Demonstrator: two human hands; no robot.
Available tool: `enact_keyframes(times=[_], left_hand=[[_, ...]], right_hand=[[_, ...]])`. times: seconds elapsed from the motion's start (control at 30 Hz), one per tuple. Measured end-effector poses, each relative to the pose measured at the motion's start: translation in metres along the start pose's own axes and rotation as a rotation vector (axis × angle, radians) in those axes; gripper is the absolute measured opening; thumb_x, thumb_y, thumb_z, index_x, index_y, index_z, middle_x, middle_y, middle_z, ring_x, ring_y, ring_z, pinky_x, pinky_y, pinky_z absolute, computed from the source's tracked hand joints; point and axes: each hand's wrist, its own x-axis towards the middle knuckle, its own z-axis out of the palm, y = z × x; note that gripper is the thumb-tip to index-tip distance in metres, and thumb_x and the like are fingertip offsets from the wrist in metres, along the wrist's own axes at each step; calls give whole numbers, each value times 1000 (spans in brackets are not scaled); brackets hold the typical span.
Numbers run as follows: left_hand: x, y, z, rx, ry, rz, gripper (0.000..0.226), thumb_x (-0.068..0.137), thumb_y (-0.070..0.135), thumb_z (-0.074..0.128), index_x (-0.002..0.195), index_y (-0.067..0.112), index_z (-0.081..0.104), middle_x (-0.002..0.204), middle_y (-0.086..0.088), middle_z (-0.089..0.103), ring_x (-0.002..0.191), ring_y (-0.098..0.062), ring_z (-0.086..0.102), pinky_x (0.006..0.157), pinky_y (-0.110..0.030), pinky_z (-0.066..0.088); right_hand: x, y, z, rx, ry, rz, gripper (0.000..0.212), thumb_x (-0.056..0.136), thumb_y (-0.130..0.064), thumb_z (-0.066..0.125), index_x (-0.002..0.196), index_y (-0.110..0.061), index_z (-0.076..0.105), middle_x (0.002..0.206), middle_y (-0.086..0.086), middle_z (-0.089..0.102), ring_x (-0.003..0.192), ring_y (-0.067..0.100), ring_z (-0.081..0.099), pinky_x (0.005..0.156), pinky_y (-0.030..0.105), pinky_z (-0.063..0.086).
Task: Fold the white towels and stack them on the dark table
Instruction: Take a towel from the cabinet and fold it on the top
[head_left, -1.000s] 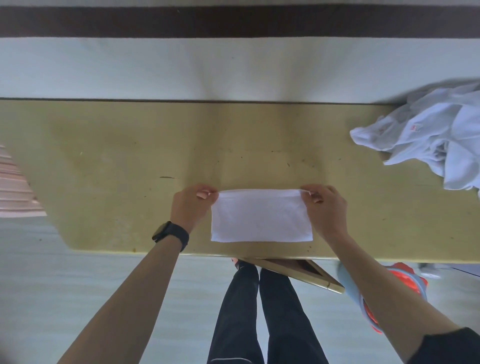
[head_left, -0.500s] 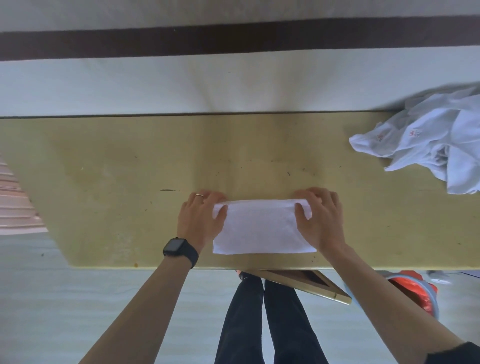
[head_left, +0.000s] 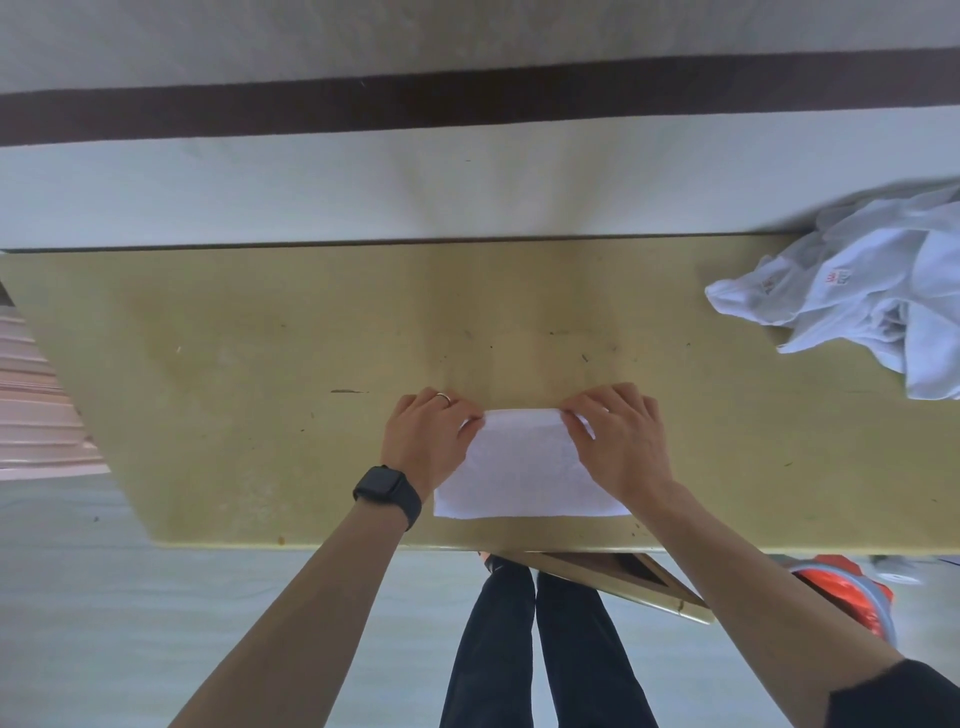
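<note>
A folded white towel (head_left: 524, 470) lies flat near the front edge of the yellowish table (head_left: 249, 374). My left hand (head_left: 428, 441) rests on the towel's left side and pinches its far left corner. My right hand (head_left: 618, 441) covers the right side and pinches the far right corner. Both far corners are drawn inward, so the towel looks narrower at the far edge than at the near edge. A heap of unfolded white towels (head_left: 872, 291) sits crumpled at the table's right end.
A white wall with a dark stripe (head_left: 467, 98) rises behind the table. Below the front edge are my legs, a wooden frame (head_left: 623, 577) and an orange and blue object (head_left: 852, 592) on the floor. Pink slats (head_left: 36, 415) show at far left.
Both hands have slid inward over the towel from its outer corners, and the far edge is now gathered narrower. The camera view shifted so the table sits lower in the frame.
</note>
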Motion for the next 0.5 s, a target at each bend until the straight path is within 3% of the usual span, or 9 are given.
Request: enact_keyframes(times=[0.23, 0.5], left_hand=[[8, 0, -7, 22, -82, 3, 20, 98, 34, 54, 102, 29, 73, 95, 9, 72, 94, -17, 60, 89, -30, 41], [18, 4, -6, 11, -179, -94, 23, 100, 31, 46, 109, 28, 67, 106, 10, 66, 108, -16, 52, 94, -31, 39]], right_hand=[[-3, 3, 6, -57, 77, -51, 6, 91, -22, 67, 90, -24, 72, 91, -9, 71, 92, 23, 60, 78, 36, 41], [7, -6, 3, -71, -76, 68, 11, 94, -22, 56, 95, -25, 67, 98, -9, 64, 97, 21, 52, 83, 34, 36]])
